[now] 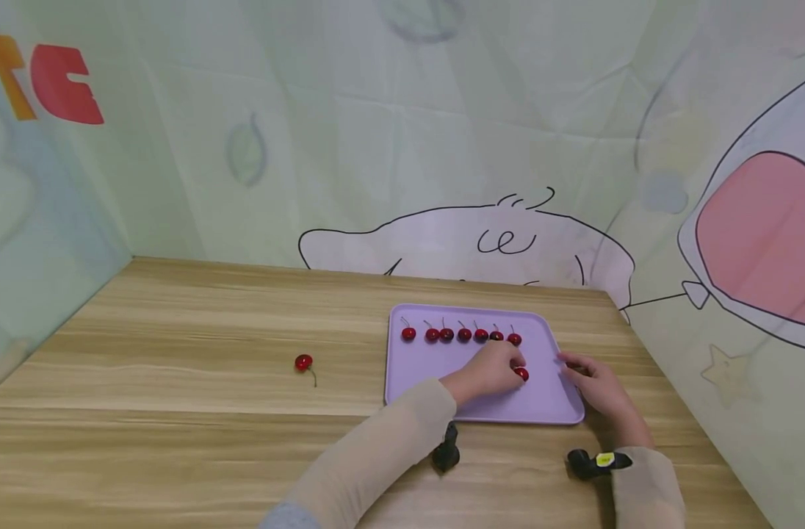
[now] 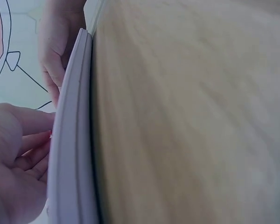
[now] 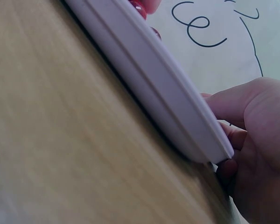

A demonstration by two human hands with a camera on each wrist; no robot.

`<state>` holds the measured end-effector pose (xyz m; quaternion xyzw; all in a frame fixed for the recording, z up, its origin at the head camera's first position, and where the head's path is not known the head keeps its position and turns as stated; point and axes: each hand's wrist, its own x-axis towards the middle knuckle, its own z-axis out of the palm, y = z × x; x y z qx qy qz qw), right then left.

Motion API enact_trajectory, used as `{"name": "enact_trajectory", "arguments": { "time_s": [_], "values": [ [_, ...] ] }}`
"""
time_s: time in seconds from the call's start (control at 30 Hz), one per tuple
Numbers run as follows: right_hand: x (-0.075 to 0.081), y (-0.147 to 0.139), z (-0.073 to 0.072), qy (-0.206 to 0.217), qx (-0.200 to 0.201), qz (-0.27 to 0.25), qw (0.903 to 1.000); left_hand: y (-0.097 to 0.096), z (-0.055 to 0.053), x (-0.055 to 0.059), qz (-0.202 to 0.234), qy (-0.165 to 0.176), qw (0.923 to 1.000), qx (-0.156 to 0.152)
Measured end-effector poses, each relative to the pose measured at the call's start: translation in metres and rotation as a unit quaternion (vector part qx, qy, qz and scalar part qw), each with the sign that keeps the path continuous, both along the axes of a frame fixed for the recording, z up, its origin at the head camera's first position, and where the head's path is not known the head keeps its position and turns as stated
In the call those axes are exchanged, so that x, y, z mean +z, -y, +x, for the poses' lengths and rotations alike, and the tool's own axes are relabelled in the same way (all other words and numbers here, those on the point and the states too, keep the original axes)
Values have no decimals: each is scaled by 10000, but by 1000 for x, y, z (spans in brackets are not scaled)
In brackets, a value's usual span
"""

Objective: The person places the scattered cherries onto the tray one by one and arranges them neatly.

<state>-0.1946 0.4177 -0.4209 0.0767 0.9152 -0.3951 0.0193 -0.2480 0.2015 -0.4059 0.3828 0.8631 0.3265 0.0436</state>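
My left hand [image 1: 491, 369] reaches over the lilac tray [image 1: 419, 378], its fingertips pinching a red cherry [image 1: 521, 374]. In the left wrist view the left hand [image 2: 18, 158] is partly hidden behind the tray's side wall [image 2: 70, 140], and only a speck of red shows at its fingers. Along the tray's far side lies a row of several cherries [image 1: 465, 335] with their stems pointing away. My right hand [image 1: 601, 389] holds the tray's right rim. Its thumb and fingers close about the tray corner in the right wrist view, where the right hand [image 3: 266, 140] appears near.
A single cherry [image 1: 303, 362] with a curved stem lies on the wooden table [image 1: 178, 411], left of the tray. Printed fabric walls [image 1: 376, 147] stand at the table's back and sides. A dark wrist camera [image 1: 446, 450] sits by the left sleeve, another camera [image 1: 594, 463] by the right.
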Motion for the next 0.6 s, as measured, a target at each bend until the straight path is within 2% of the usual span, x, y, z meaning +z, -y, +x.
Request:
{"name": "enact_trajectory", "arguments": {
  "time_s": [0.2,0.4,0.6],
  "values": [
    [0,1,0,124,-89,-46,9999,12,-1,14,141,493,9987,72],
    [-1,0,0,60,-49,43,10000,40,-2,39,168,278,9995,-52],
    [-1,0,0,88,-40,36,9999,83,-2,59,477,413,9979,-120]
  ]
}}
